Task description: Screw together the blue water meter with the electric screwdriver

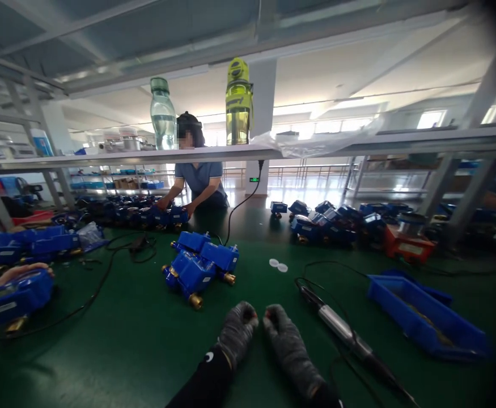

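My two hands wear grey knit gloves and rest side by side on the green table mat near its front edge. My left hand (238, 331) is curled into a loose fist, and so is my right hand (282, 335); whether anything small sits in them is hidden. A cluster of blue water meters (200, 265) with brass fittings lies on the mat just beyond my left hand. A silver electric screwdriver (342, 330) with a black cord lies to the right of my right hand. Two small white discs (278, 265) lie farther back.
A blue plastic bin (428, 320) stands at the right. More blue meters are piled at the back right (335, 222) and far left (26, 243). Another person's hand holds a meter (12, 299) at the left edge. A co-worker (199, 178) works opposite. Two bottles (238, 102) stand on the shelf.
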### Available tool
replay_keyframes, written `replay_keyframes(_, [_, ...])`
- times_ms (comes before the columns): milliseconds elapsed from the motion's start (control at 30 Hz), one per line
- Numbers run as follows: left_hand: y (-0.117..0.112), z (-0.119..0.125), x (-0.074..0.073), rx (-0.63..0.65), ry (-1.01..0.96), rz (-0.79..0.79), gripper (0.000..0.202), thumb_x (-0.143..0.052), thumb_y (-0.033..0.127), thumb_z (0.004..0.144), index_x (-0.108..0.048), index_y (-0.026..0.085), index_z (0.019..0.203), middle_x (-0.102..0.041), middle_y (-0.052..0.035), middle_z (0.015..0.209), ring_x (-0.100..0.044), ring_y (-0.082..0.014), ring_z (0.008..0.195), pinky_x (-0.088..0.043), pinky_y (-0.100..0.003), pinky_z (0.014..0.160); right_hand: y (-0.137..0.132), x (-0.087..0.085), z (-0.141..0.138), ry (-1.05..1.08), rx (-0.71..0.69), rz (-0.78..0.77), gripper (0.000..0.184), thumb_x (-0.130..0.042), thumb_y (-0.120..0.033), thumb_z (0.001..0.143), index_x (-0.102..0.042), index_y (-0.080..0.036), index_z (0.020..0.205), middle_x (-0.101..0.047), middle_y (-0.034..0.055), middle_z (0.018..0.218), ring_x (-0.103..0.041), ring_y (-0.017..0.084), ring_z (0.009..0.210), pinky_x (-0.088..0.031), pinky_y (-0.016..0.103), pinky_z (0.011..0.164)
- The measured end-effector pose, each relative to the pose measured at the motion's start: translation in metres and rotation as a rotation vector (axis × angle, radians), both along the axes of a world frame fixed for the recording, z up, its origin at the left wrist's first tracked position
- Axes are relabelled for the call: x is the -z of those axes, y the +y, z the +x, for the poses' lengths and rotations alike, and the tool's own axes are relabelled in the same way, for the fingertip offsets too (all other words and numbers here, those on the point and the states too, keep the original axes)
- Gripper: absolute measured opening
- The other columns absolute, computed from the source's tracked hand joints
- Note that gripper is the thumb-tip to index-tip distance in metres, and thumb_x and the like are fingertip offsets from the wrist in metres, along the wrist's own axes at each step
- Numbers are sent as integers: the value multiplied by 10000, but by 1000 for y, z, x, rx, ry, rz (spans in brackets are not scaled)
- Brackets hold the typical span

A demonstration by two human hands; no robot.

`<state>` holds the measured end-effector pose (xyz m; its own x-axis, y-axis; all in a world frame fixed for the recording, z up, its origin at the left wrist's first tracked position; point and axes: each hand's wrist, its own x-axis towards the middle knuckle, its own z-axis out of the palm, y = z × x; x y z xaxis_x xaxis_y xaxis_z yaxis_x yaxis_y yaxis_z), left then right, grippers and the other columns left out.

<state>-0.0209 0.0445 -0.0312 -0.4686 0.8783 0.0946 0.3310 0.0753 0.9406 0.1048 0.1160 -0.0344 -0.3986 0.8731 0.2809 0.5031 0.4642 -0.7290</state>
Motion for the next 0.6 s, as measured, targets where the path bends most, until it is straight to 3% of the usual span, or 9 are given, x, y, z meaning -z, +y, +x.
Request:
replay_keyframes(167, [1,-11,1,88,-269,114,280,-698,273,723,-588,144,946,-675,-90,945,-654,-229,898,-521,-311,780,-14,13,-3,215,-148,-101,296,-555,-238,880,-741,-182,1103,-738,89,1106,-714,266,1043,-573,362,1011])
replay_keyframes(367, [-4,-10,2,95,-319,154,357,-748,348,650,-655,130,916,-680,-94,921,-625,-252,895,-505,-361,818,-3,21,1,167,-163,-100,374,-510,-246,891,-752,-117,1145,-710,132,1169,-666,304,1118,-497,480,1104])
replay_keyframes(500, [-3,-10,5,106,-354,152,381,-789,383,645,-655,140,905,-682,-77,883,-634,-243,864,-505,-354,791,-3,21,3,145,-240,-48,342,-479,-265,920,-771,-147,1054,-714,119,1089,-671,298,1039,-533,475,1029])
replay_keyframes(600, [-2,-11,6,100,-373,148,385,-810,367,625,-660,140,898,-689,-80,880,-645,-244,856,-507,-350,779,-6,17,3,117,-242,-18,332,-483,-231,934,-767,-152,1086,-709,109,1109,-664,284,1061,-527,444,1040])
